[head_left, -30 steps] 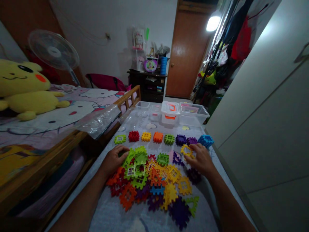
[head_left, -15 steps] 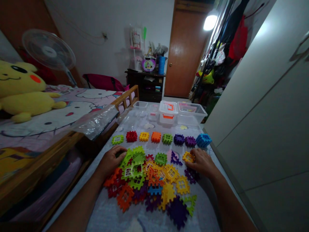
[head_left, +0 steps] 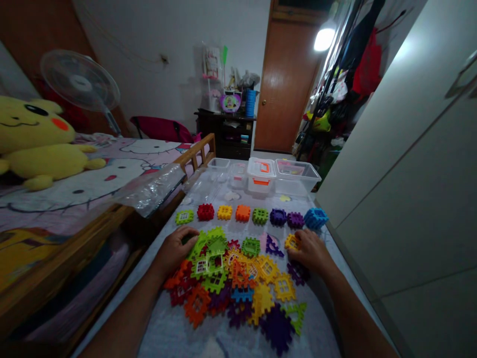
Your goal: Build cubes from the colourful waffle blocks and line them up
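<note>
A heap of flat plastic building pieces with toothed edges lies between my hands: light green pieces (head_left: 216,246), orange pieces (head_left: 197,303), yellow pieces (head_left: 268,268) and a dark purple square (head_left: 276,328). My left hand (head_left: 176,251) is curled at the heap's left edge, thumb and fingertips against the light green pieces. Something dark green shows inside its grip, too shaded to make out. On the right, my right hand (head_left: 312,251) pinches a yellow building piece (head_left: 292,242) low over the sheet. A purple triangle (head_left: 274,244) and a green square (head_left: 251,246) lie nearby.
Behind the heap runs a row of stacks sorted by colour, from a light green piece (head_left: 184,217) to a blue stack (head_left: 316,218). Clear plastic boxes (head_left: 298,181) and a lidded box (head_left: 261,174) stand farther back. A wooden bed rail (head_left: 122,219) borders the left; a white cabinet (head_left: 410,199) rises right.
The whole view has shifted slightly right and down. Both hands keep nearly the same places relative to the pieces, and the yellow piece stays in my right hand.
</note>
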The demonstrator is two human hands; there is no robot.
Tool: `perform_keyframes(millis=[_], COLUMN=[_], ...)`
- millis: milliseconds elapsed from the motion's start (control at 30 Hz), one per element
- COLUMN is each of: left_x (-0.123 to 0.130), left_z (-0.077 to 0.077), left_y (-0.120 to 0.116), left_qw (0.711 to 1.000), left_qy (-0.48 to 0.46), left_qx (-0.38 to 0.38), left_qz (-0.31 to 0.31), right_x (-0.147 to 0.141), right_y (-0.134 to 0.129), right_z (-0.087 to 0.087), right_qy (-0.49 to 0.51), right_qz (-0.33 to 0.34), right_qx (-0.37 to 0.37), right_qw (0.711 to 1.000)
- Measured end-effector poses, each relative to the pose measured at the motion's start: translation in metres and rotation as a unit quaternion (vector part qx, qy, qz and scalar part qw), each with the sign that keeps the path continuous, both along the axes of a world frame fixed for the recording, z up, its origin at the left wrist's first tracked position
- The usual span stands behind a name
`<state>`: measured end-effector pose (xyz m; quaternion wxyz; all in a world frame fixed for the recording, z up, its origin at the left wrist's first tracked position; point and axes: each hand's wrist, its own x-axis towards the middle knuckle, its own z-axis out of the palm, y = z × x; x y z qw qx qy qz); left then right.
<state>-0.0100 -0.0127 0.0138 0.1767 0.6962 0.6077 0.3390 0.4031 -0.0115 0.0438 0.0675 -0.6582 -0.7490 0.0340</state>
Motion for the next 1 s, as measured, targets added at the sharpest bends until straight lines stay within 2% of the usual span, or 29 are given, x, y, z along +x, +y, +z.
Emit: perform_keyframes(millis=[100,200,333,433,567,667,833,1000], left_x=[0.001,0.001,0.002,0.002,0.003,0.004,0.005,0.006], left_z=[0.001,0.000,0.000,0.000,0.000,0.001,0.004,0.007], left_y=[-0.001,-0.001,0.000,0.000,-0.001,-0.001,-0.003,-0.003], left_qw=[1.000,1.000,1.000,1.000,0.999,0.999,0.999,0.999], left_qy=[-0.005,-0.010,-0.015,-0.021,-0.031,-0.039,-0.044,-0.046], left_qx=[0.010,0.015,0.012,0.012,0.012,0.011,0.011,0.007], left_qz=[0.002,-0.001,-0.006,-0.008,-0.005,-0.007,-0.007,-0.006], right_x=[-0.003,-0.021,-0.068,-0.110,-0.158,-0.182,-0.202,-0.210], right_y=[0.001,0.003,0.017,0.039,0.075,0.097,0.118,0.125], right_z=[0.010,0.027,0.049,0.057,0.053,0.044,0.033,0.029], right_qy=[0.046,0.091,0.104,0.074,0.010,-0.009,-0.030,-0.047], right_qz=[0.028,0.098,0.197,0.229,0.216,0.205,0.200,0.196], right_qx=[0.032,0.054,0.052,0.055,0.032,0.019,0.008,-0.003], right_qw=[0.998,0.990,0.974,0.969,0.976,0.979,0.979,0.980])
